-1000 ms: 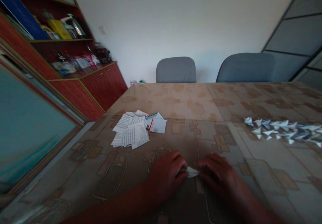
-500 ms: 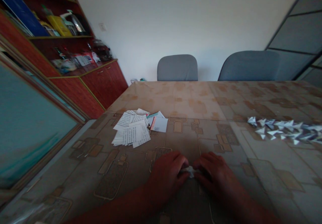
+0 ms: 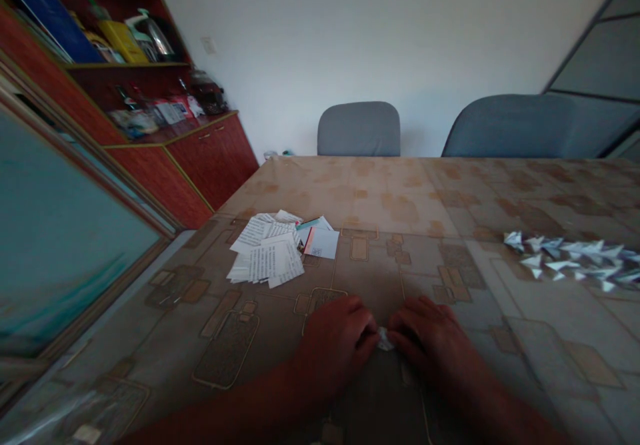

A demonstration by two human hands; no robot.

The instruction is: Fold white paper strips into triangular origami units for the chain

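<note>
Centrally, folded paper (image 3: 384, 339): heading, long axis were obscured | left hand (image 3: 337, 345), right hand (image 3: 436, 342): converged palm-down | both pinched its sides

2 hands (image 3: 340, 342) close together (seemingly pinching).

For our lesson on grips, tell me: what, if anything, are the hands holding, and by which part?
A small piece of paper, pinched at its left and right ends between the fingertips of the left hand and right hand.

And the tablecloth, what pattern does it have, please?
The tablecloth has brown overlapping rectangles on beige, clearest in the head view.
</note>
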